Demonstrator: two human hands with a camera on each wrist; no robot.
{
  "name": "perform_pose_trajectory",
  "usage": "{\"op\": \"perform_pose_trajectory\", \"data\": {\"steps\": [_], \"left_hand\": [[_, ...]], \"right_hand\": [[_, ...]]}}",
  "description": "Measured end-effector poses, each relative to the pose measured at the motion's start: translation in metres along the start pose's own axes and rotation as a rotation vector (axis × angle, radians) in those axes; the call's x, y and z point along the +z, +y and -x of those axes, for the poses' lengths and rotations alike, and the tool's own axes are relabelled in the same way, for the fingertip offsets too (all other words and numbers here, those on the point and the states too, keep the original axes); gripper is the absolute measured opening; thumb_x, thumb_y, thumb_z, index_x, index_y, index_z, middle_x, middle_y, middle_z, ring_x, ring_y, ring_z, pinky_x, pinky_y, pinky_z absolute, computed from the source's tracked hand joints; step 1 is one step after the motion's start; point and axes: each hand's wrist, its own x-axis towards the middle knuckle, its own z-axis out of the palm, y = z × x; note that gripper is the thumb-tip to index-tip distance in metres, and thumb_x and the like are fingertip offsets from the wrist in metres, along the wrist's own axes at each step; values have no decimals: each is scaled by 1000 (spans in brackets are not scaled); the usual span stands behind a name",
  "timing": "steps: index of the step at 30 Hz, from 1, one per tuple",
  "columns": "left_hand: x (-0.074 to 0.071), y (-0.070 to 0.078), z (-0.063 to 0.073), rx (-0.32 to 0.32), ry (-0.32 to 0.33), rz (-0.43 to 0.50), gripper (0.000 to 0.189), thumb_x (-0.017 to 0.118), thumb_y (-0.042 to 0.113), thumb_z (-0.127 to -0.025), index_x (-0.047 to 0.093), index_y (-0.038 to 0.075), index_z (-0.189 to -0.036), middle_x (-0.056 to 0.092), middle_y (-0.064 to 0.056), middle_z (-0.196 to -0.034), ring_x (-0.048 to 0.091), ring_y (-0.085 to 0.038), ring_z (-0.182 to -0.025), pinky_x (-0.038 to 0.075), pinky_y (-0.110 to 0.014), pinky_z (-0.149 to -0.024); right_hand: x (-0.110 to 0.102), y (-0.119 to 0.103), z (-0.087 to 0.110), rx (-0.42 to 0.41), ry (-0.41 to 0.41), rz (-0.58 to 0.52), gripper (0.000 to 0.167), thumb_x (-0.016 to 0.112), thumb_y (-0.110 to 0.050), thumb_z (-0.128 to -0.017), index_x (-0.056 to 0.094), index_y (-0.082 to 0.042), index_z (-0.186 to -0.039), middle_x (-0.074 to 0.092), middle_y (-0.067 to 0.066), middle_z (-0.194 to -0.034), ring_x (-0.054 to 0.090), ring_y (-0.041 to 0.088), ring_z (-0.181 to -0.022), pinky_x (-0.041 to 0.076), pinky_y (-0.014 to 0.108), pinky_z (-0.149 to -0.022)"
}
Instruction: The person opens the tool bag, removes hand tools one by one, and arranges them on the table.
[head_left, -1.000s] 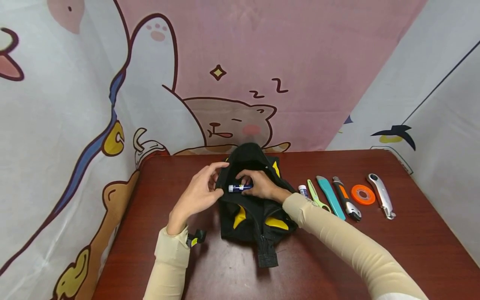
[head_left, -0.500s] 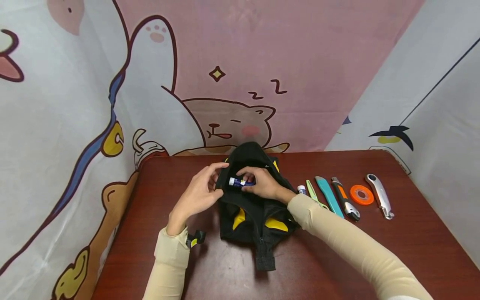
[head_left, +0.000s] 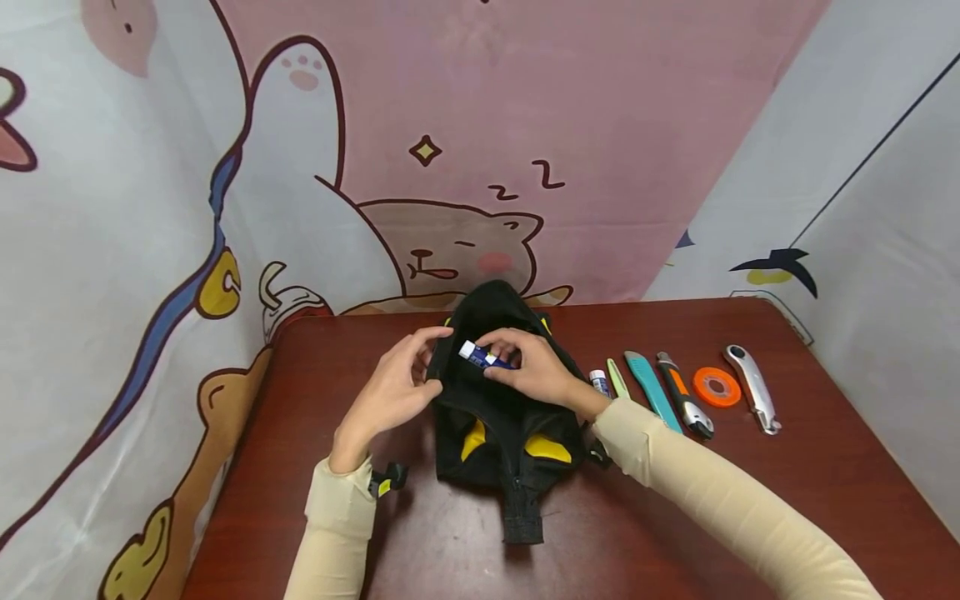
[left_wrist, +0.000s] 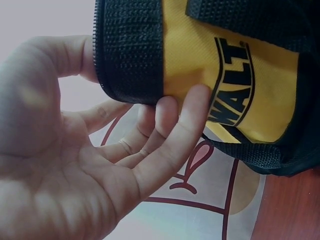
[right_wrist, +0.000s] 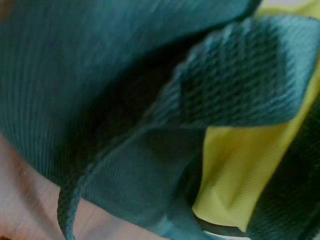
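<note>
A black and yellow zip-top tool bag (head_left: 491,467) stands open on the table, its mouth toward me. At its left rim my left hand (head_left: 395,385) pinches the edge, thumb on one side and fingers on the other; the left wrist view shows the zipper edge (left_wrist: 100,55) and yellow lettered panel (left_wrist: 272,95). Inside the mouth my right hand (head_left: 536,369) grips a blue glue stick (head_left: 476,355) between thumb and fingers, white cap tilted up to the left. Black fabric and a webbing loop (right_wrist: 240,75) fill most of the right wrist view, hiding the right fingers.
Right of the bag lie another white-capped glue stick (head_left: 599,382), green scissors (head_left: 617,379), a flat teal tool (head_left: 652,387), a black-orange utility knife (head_left: 686,398), an orange tape roll (head_left: 703,386) and a silver utility knife (head_left: 752,387). A printed curtain (head_left: 600,167) hangs behind the table.
The right hand has moved the glue stick slightly toward the back of the bag's mouth, and its capped end has tipped upward. The left hand keeps its hold on the rim.
</note>
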Motion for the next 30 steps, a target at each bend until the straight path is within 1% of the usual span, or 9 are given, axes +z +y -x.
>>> {"op": "perform_pose_trajectory", "data": {"steps": [6,12,16,20,23,27,30], "left_hand": [[0,0,0,8,9,6,73,70,-4,-89,56,16,-158,57,-9,-105,55,-22,-88,50,-35,-76],[2,-1,-1,4,17,11,73,70,-3,-88,57,16,-157,55,-9,-105,55,-23,-88,49,-35,-76],[2,-2,-1,10,20,10,73,70,-4,-87,58,16,-157,55,-9,-104,55,-23,-88,48,-35,-76],[2,-2,0,23,20,10,74,69,-5,-87,58,14,-157,55,-9,-104,55,-24,-88,47,-34,-76],[1,-2,1,25,16,13,74,70,-5,-87,57,13,-157,54,-9,-104,55,-25,-88,47,-34,-76],[1,-2,1,29,7,16,74,69,-5,-88,56,13,-158,54,-9,-104,54,-25,-88,47,-34,-76],[1,-3,1,34,6,20,73,69,-6,-88,56,13,-158,54,-10,-105,54,-25,-88,47,-33,-75]], "right_hand": [[-6,-15,5,-13,47,-56,41,87,-6,-95,76,-11,-134,71,6,-107,65,23,-91,55,34,-79],[-23,-32,12,-11,131,-94,43,87,-6,-95,75,-12,-136,71,7,-108,64,24,-96,55,32,-81],[-37,-40,17,-39,229,-142,45,85,-1,-95,75,-9,-137,70,10,-108,62,22,-95,54,29,-82],[-50,-43,20,-94,341,-202,46,83,8,-93,74,-3,-137,67,11,-105,61,18,-92,53,26,-79],[-61,-44,23,-118,424,-237,47,80,13,-92,72,2,-137,67,8,-104,61,16,-91,52,23,-78],[-77,-41,31,-109,540,-261,47,77,15,-92,70,7,-138,67,1,-105,62,15,-92,52,22,-78],[-93,-32,40,-88,634,-276,46,76,15,-93,69,8,-138,67,0,-105,61,15,-93,52,21,-79]]}}
